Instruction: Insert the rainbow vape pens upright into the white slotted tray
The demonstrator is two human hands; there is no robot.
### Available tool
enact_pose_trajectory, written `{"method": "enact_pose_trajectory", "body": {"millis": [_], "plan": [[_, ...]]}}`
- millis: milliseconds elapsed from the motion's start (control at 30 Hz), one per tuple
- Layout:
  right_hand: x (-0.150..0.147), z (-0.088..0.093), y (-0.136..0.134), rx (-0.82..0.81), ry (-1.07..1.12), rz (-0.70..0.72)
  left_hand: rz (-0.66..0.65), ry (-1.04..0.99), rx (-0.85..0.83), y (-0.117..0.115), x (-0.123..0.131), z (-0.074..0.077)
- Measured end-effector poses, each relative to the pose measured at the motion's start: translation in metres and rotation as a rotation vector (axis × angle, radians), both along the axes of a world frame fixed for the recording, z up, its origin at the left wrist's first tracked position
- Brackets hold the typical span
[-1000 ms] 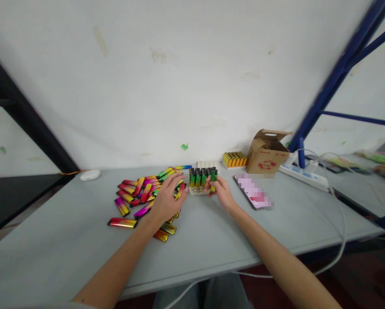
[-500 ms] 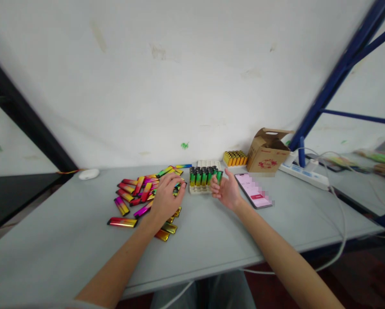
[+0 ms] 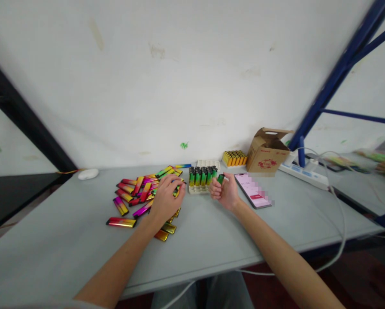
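My right hand [image 3: 224, 194] is curled shut around a green lighter [image 3: 221, 178], and its black end pokes out of the top. That hand is just to the right of a pale tray [image 3: 200, 189], where green and yellow lighters [image 3: 203, 176] stand up in rows with their black ends on top. My left hand [image 3: 167, 195] is bent, part open, over the right side of a messy pile of shiny lighters [image 3: 143, 193], red, pink, gold and green. Some color shows by its fingertips, but I can't tell if it has hold of one. The pile lies flat on the gray table [image 3: 208, 240]. My phone [image 3: 253, 191] is near my right hand. Behind it, by the wall, are yellow things [image 3: 234, 159] in rows beside an open brown box [image 3: 265, 158].
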State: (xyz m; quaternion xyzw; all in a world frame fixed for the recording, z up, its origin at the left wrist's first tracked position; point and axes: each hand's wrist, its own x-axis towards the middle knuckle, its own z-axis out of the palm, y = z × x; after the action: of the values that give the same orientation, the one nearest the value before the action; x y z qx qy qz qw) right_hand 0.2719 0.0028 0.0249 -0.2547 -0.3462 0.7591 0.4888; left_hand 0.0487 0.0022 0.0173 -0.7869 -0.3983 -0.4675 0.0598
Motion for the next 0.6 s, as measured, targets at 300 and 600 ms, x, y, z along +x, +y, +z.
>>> {"method": "enact_pose_trajectory", "body": {"millis": [300, 600], "plan": [[-0.0033, -0.0028, 0.0036, -0.015, -0.088, -0.01, -0.004, 0.006, 0.001, -0.0004, 0.0015, 0.0005], [-0.0037, -0.0017, 0.0031, -0.028, -0.111, -0.075, -0.04, 0.018, 0.008, -0.0016, 0.0026, 0.0003]]}}
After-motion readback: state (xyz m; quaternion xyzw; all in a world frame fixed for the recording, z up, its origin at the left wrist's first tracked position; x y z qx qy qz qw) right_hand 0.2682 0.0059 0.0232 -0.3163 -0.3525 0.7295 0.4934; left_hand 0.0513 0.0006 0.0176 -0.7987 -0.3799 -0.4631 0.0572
